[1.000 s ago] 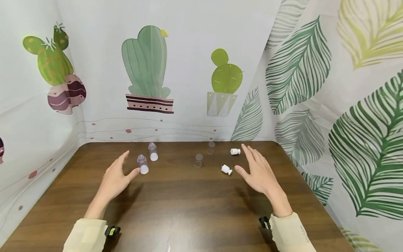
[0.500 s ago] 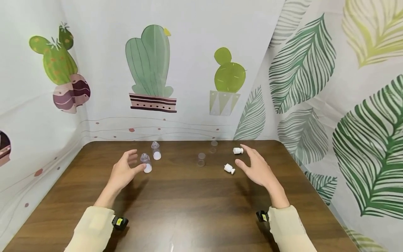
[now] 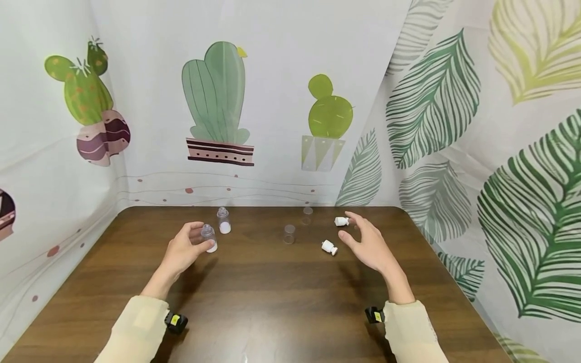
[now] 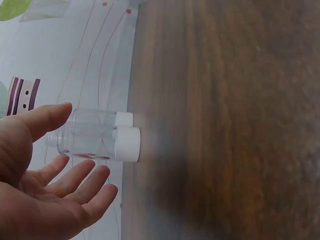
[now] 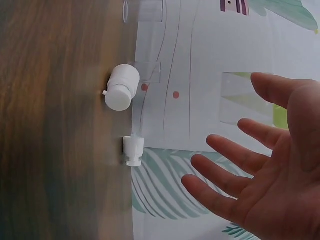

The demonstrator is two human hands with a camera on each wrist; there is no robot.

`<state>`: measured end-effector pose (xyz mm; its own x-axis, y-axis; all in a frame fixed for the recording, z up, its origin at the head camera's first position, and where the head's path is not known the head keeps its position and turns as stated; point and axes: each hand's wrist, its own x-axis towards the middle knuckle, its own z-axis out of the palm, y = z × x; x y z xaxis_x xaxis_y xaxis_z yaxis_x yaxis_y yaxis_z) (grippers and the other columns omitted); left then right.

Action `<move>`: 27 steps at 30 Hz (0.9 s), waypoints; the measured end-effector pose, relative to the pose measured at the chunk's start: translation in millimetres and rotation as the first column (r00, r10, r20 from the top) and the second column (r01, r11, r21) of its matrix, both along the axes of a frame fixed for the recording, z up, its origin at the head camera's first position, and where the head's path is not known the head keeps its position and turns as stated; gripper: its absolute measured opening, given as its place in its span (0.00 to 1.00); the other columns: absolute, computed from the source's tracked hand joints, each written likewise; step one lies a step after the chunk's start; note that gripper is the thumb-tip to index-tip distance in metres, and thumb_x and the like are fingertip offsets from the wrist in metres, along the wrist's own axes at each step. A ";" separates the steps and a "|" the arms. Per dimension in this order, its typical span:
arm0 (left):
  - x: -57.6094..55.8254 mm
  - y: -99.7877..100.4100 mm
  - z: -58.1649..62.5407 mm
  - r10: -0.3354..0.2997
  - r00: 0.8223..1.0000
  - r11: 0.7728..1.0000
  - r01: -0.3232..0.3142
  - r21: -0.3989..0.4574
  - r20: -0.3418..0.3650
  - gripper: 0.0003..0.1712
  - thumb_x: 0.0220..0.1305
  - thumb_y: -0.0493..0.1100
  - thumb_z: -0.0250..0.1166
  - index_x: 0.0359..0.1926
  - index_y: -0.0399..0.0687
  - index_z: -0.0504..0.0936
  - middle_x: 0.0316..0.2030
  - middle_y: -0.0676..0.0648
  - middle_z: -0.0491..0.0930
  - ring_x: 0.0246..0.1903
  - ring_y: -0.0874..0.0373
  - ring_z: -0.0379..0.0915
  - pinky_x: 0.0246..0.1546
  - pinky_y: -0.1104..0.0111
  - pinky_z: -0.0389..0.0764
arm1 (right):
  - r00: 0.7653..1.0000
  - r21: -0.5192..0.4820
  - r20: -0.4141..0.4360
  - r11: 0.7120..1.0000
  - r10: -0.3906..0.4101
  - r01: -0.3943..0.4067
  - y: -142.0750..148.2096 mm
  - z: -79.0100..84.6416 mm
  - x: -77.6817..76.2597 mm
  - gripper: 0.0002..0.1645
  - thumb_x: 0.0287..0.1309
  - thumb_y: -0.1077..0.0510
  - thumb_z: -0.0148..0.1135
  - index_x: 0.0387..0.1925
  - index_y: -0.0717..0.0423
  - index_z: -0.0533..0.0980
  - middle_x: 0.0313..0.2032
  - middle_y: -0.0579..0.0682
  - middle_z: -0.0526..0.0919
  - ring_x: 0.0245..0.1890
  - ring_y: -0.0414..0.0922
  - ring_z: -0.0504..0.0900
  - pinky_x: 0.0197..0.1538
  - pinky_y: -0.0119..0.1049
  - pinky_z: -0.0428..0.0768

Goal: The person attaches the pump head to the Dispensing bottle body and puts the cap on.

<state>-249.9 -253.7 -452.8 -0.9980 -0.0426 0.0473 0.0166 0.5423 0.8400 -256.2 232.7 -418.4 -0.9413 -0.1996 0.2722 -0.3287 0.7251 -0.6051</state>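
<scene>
A pale cloth backdrop (image 3: 277, 106) printed with cacti and leaves rises behind and beside a dark wood-grain table (image 3: 263, 312). Cream sleeves cover the person's forearms, the left sleeve (image 3: 136, 322) and the right sleeve (image 3: 413, 327) both reaching in from the near edge.

The left hand (image 3: 186, 247) is opened into a wide curve, thumb on one side and fingers on the other, and grips nothing. The right hand (image 3: 369, 244) is also opened, fingers loosely spread, with nothing in its grasp.

Two clear bottles with white bases stand upright at the left, probably because those broad, flat bases keep them steady. The nearer bottle (image 3: 208, 235) lies within the opening of the left hand, and the curve of thumb and fingers seems suited to its width; the thumb overlaps it in the head view, but whether skin meets plastic cannot be told. The farther bottle (image 3: 224, 222) stands just beyond, clear of the fingers.

A black wrist camera sits at each cuff, the left camera (image 3: 176, 321) and the right camera (image 3: 374, 315).

Two clear cups, the nearer cup (image 3: 289, 234) and the farther cup (image 3: 307, 216), stand between the hands. Smallest are two white fittings, resembling pump tops, lying on their sides, perhaps since their narrow ends would not balance. The farther fitting (image 3: 341, 221) lies near the right fingertips, the nearer fitting (image 3: 329, 247) just beside the right thumb. The pairs look sorted by kind, perhaps to keep matching pieces together.
</scene>
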 end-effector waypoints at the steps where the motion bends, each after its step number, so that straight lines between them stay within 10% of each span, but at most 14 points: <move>1: -0.6 0.6 0.4 0.001 1.000 1.000 -0.001 -0.002 0.000 0.43 0.69 0.48 0.74 0.76 0.39 0.63 0.72 0.30 0.72 0.69 0.35 0.73 0.65 0.44 0.77 | 1.000 0.000 0.000 1.000 0.002 -0.002 0.2 0.0 -0.4 0.39 0.76 0.45 0.63 0.79 0.54 0.64 0.68 0.67 0.75 0.68 0.66 0.74 0.68 0.67 0.71; 27: -11.1 1.5 -8.6 -0.028 0.998 1.000 0.029 -0.011 0.054 0.34 0.74 0.46 0.68 0.70 0.33 0.66 0.66 0.27 0.76 0.66 0.32 0.73 0.60 0.46 0.79 | 0.999 0.010 0.041 1.000 0.020 -0.020 -3.5 -1.1 0.4 0.40 0.76 0.44 0.62 0.80 0.54 0.62 0.70 0.66 0.74 0.69 0.66 0.73 0.68 0.68 0.71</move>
